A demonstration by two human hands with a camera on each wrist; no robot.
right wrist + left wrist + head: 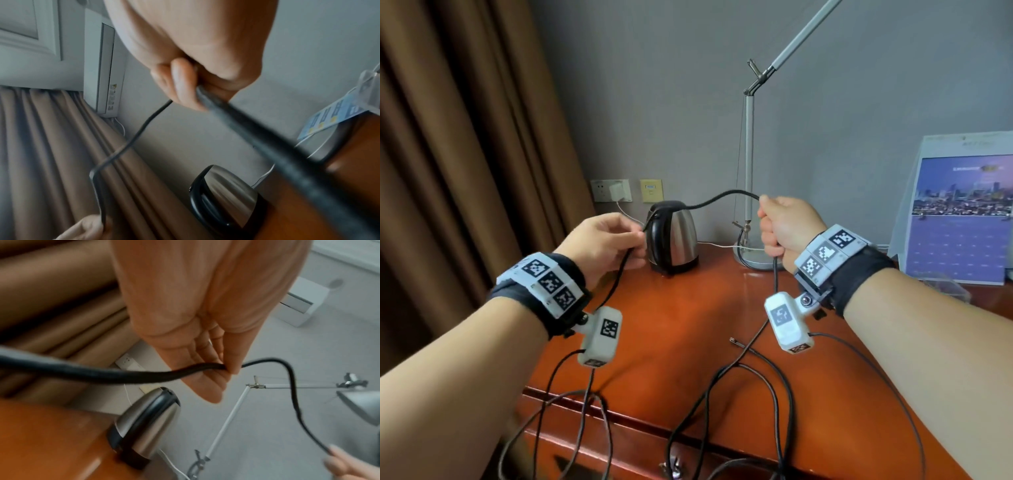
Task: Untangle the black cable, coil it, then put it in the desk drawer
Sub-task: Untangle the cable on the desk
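1. Both hands, held apart above the bench in front of the electric kettle [674,236], grip the black cable [719,198]: left hand [602,243] pinching, right hand [787,226] fisted.
2. Its slack trails below; light, limp, likely best gripped near the crossing strands.

We see a steel kettle [674,236] standing near the wall, a desk lamp [749,161] beside it, a white charger [617,191] plugged into a wall socket, brown curtains [455,144], and a calendar [962,212].
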